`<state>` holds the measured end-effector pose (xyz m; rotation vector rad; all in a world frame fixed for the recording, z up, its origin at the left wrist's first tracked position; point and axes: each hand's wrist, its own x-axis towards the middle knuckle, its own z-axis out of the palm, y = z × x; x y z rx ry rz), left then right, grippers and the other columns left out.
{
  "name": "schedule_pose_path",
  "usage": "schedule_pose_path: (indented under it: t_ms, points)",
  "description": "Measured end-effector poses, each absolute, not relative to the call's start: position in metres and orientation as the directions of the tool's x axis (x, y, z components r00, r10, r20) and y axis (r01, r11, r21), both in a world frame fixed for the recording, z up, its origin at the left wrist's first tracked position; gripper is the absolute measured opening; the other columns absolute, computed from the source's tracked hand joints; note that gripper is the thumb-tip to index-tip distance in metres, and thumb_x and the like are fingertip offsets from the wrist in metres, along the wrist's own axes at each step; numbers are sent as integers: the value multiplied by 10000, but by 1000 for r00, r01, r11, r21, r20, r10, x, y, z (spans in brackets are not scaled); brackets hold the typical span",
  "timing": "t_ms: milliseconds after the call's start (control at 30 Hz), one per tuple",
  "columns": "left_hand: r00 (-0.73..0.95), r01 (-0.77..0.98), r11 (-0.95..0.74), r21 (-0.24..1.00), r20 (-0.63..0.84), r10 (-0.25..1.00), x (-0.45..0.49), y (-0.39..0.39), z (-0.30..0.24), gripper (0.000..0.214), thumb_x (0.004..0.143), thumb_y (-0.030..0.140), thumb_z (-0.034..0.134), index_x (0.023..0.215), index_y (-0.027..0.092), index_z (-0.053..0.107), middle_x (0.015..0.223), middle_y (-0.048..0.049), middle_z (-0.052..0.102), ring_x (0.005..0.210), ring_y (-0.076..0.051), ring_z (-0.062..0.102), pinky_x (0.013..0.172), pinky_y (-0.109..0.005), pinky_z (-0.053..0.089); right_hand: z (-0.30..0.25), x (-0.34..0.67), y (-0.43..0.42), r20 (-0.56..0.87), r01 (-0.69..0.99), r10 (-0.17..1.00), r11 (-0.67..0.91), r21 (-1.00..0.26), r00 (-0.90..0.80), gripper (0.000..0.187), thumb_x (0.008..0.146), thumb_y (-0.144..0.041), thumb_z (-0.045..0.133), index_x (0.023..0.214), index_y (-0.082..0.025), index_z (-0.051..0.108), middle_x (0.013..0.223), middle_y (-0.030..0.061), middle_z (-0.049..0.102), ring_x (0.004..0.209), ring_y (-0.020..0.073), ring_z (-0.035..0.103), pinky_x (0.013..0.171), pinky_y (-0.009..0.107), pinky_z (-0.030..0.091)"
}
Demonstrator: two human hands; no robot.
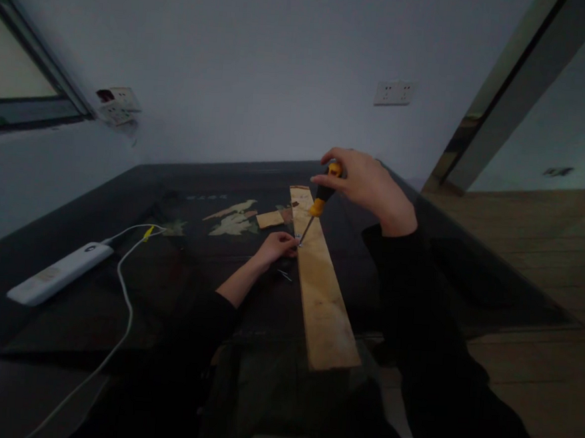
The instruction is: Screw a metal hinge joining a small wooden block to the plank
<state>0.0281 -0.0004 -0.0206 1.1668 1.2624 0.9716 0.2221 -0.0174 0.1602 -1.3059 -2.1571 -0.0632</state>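
A long wooden board lies across the dark table, its near end reaching past the table's front edge. My right hand is closed around the yellow and black handle of a screwdriver, held tilted above the board. The screwdriver's tip meets a small metal piece at the board's left edge. There, the fingers of my left hand are pinched together against the board's edge; what they hold is too small to make out. A few thin screws or nails lie just below that hand.
A small wood block lies left of the board's far part, beside a leaf pattern on the dark table. At left rests a white power strip, its cable running over the front edge. A wall stands behind.
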Motion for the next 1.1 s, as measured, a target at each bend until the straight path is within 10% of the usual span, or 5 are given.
schedule_pose_path:
  t_ms: [267, 533, 833, 1100]
  points:
    - [94, 87, 170, 982, -178, 980, 26, 1, -24, 167, 771, 197, 728, 678, 111, 618, 590, -25, 661, 490, -93, 614, 542, -189, 502, 166, 233, -16, 436, 699, 761, 633, -334, -481, 280, 852, -346, 576, 1063, -190, 674, 945, 74, 660, 755, 174, 568, 670, 309, 407]
    - [106, 83, 166, 983, -174, 979, 26, 1, -23, 189, 745, 225, 764, 690, 107, 626, 592, -21, 660, 500, -93, 620, 568, -197, 520, 160, 215, -19, 521, 890, 825, 387, -240, -218, 405, 856, -547, 543, 902, -183, 712, 826, 109, 653, 816, 226, 570, 687, 329, 380]
    - [108, 89, 182, 979, -191, 976, 26, 1, -23, 153, 796, 183, 708, 699, 106, 619, 603, -26, 660, 494, -87, 613, 568, -197, 513, 164, 238, -15, 491, 727, 733, 637, -255, -470, 307, 855, -355, 586, 1106, -199, 670, 1015, 86, 661, 833, 202, 560, 723, 332, 404]
    - [83, 93, 187, 978, -195, 977, 28, -1, -20, 156, 787, 163, 716, 682, 106, 614, 579, -20, 646, 485, -91, 606, 572, -210, 512, 159, 214, -19, 511, 914, 842, 331, -237, -172, 391, 862, -518, 558, 910, -161, 713, 837, 125, 657, 818, 237, 577, 687, 344, 390]
